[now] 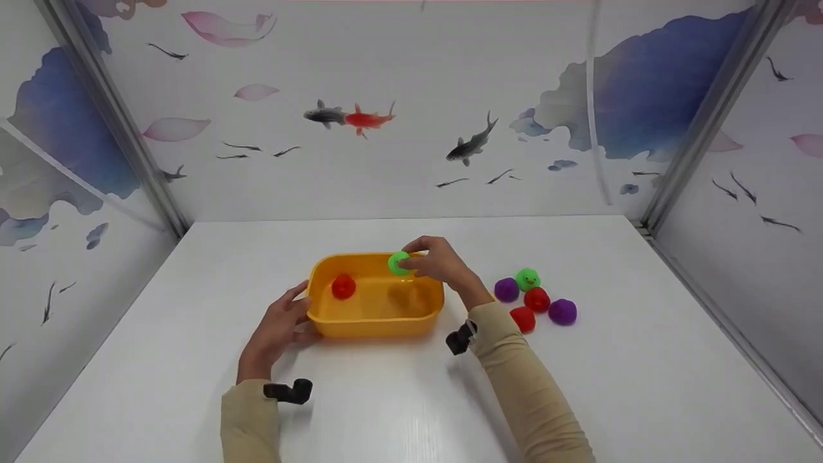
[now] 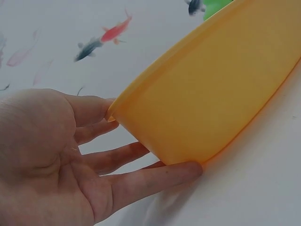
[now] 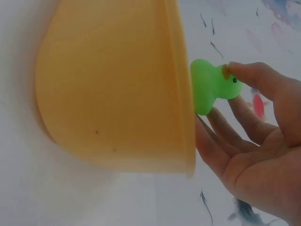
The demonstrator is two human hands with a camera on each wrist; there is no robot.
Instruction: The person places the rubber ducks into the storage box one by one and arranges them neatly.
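Note:
My right hand (image 1: 443, 262) pinches a small green toy duck (image 3: 211, 87) above the far right part of a yellow plastic basin (image 1: 370, 328). In the right wrist view, one fingertip lies at the duck's beak and other fingers are beneath it. My left hand (image 1: 280, 325) rests against the basin's left end, its nearly straight fingers spread from the rim to the base, as the left wrist view shows. Inside the basin, toward the left, lies a small round red toy (image 1: 343, 286).
Right of the basin, beside my right forearm, several small toys lie together: a green duck (image 1: 528, 279), purple ones (image 1: 563, 312) and red ones (image 1: 537, 299). Printed panels with fish (image 1: 369, 119) wall in the white table (image 1: 386, 399) at the back and sides.

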